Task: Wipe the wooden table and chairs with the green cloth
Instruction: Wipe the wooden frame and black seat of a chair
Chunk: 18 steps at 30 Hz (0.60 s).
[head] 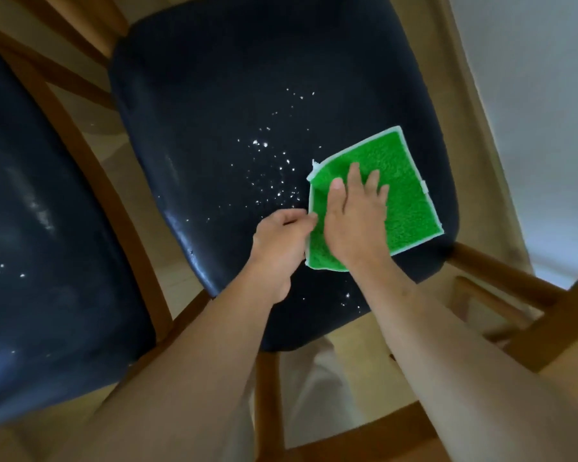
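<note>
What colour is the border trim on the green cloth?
Pale mint, nearly white, around the green cloth on the dark chair seat; seen in the head view.

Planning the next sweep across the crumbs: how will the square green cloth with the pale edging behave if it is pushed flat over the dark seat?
The square green cloth looks floppy: its near-left corner is folded up. It would probably bunch unless pressed, as the right hand does. The white crumbs seem light and likely to scatter.
</note>
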### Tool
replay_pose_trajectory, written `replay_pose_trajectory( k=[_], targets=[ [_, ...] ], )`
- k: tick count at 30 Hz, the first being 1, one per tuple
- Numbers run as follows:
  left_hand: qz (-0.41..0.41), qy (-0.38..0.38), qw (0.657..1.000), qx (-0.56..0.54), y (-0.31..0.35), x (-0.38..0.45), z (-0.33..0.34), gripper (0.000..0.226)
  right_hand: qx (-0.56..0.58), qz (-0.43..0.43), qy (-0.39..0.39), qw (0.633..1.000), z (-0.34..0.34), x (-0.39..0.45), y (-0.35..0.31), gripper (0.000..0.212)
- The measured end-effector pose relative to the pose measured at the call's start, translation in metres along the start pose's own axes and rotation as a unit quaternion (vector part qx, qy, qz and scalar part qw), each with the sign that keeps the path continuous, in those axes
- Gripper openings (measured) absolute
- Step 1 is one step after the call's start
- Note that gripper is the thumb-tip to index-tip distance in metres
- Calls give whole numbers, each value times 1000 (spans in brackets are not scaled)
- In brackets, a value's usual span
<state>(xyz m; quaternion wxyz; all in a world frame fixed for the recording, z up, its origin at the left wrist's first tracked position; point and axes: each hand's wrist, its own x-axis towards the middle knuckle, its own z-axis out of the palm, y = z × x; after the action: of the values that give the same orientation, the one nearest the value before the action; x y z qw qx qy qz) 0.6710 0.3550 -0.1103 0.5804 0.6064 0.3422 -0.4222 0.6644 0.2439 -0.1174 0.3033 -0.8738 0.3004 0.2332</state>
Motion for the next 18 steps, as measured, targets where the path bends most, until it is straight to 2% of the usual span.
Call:
replay_pose_trajectory(
  k=[2, 3, 7, 9, 11, 13, 16, 18],
  targets=[
    [-1, -29, 999, 15, -6, 2, -8, 12, 13, -17, 79, 997, 1, 2, 2, 56],
    [11, -33, 999, 34, -9, 2, -11, 11, 18, -26, 94, 995, -1, 6, 4, 56],
    [83, 50, 989, 115, -11, 0, -23, 5, -84, -51, 37, 994, 0, 26, 10, 61],
    [96, 57, 979, 173, -16, -4, -30, 6, -148, -56, 17, 987, 15, 25, 9, 68],
    [91, 71, 967, 225, -24, -9, -40, 7, -187, -69, 16, 980, 37, 16, 7, 75],
    [103, 127, 956, 242, -28, -11, -57, 12, -226, -96, 31, 969, 60, 3, 6, 79],
    [124, 259, 926, 243, -12, -9, -86, 12, -299, -224, 10, 927, 80, -14, 13, 80],
    [153, 333, 897, 245, 5, -3, -102, 11, -358, -368, -29, 858, 73, -8, 23, 78]
  ],
)
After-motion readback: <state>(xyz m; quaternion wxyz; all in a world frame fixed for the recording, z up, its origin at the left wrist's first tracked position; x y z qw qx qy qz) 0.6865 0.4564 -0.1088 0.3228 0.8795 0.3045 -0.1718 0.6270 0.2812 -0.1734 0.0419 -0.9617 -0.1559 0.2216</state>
